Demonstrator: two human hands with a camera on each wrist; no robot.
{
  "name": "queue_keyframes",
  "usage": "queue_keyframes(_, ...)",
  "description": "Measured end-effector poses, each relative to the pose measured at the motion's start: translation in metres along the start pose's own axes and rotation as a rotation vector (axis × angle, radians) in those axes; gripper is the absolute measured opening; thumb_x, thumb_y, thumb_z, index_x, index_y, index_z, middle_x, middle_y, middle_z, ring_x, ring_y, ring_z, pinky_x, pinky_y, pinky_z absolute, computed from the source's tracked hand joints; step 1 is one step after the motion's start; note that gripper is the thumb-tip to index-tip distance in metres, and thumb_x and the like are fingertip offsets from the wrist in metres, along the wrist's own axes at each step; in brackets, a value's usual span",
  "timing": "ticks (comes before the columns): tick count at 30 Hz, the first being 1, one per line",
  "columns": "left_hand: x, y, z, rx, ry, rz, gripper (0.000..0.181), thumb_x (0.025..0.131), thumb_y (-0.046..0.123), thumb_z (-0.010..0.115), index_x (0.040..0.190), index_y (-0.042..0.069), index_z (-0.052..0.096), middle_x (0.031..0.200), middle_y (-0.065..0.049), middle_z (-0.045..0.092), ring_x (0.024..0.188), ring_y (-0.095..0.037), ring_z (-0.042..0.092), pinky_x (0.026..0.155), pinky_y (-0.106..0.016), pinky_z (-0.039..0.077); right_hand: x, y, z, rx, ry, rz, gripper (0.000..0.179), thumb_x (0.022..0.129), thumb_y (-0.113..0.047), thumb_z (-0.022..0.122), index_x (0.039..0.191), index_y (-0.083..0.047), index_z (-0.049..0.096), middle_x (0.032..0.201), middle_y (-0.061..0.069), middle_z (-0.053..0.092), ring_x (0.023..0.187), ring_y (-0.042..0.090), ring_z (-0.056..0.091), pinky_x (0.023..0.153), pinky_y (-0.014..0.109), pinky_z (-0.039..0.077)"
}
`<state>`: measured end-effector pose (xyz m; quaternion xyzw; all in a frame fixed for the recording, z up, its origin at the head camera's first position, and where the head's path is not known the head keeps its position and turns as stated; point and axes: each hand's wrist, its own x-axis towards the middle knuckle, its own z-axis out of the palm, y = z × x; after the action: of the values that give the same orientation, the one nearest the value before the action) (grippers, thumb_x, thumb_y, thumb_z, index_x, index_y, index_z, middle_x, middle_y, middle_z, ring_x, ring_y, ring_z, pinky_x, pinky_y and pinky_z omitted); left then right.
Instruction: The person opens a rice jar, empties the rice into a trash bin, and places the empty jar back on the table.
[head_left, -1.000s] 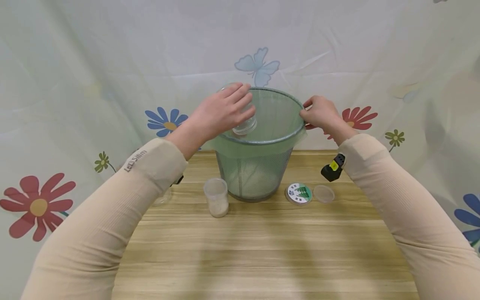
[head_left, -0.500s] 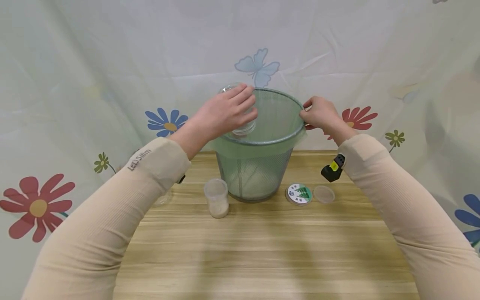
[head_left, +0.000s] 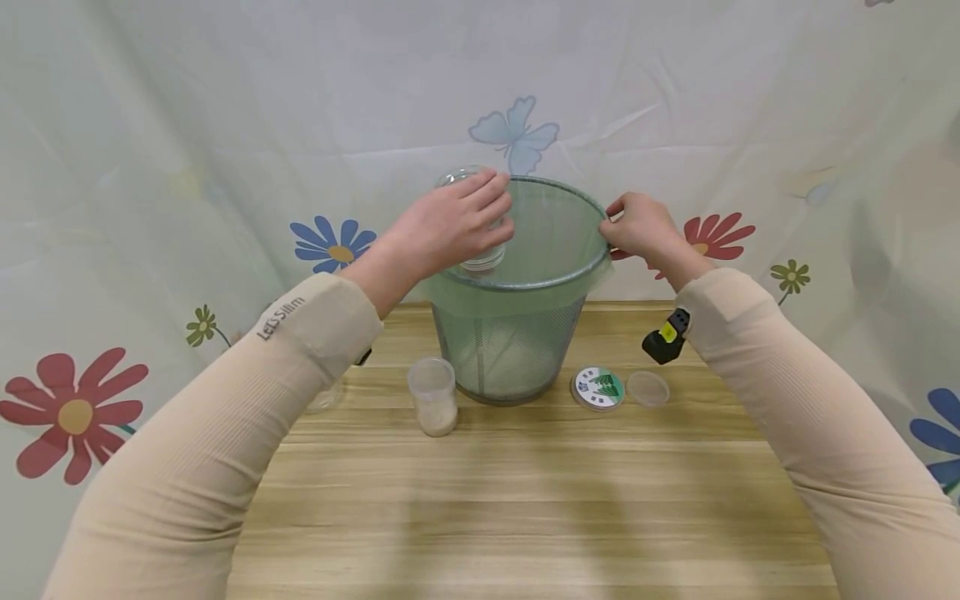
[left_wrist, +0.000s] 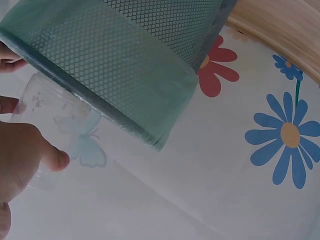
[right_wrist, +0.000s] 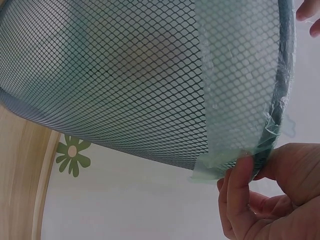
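My left hand (head_left: 453, 218) grips a clear plastic jar (left_wrist: 55, 102), tilted with its ringed mouth down inside the bin's opening. In the head view the fingers cover the jar's middle; its base (head_left: 456, 176) shows behind them. The mesh wastebasket (head_left: 517, 367) stands upright on the table, lined with a thin green bag (head_left: 517, 302) folded over its rim. At the right side of that rim my right hand (head_left: 645, 227) pinches rim and bag edge between thumb and fingers; the right wrist view shows this hand (right_wrist: 272, 205) close up.
A clear plastic cup (head_left: 432, 392) with pale contents stands before the wastebasket. To the right lie a round lid with a green-and-white label (head_left: 597, 388) and a clear lid (head_left: 648, 388). Another clear item (head_left: 327, 396) is partly hidden by my left sleeve. A flowered curtain (head_left: 225, 125) hangs behind.
My left hand has shifted slightly and the jar has tipped a little, so more of its base shows above the fingers. My right hand stays on the rim.
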<state>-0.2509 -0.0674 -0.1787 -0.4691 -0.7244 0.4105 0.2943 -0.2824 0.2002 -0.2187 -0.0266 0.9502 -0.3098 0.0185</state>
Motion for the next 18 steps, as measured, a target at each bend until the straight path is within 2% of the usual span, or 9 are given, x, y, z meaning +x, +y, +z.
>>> queue_keyframes(18,-0.0042,-0.0001,0.0049,-0.011,0.038,-0.038,0.037,0.083,-0.004,0.057,0.116,0.007,0.046,0.117,-0.015,0.050,0.111,-0.031,0.046,0.104,-0.037,0.034,0.0011,0.0006,-0.0002,0.007,0.003,-0.004,0.042,0.091,-0.017,0.041,0.125,0.008,0.041,0.110,0.026,0.057,0.069,0.014,0.068,0.089,0.045,0.048)
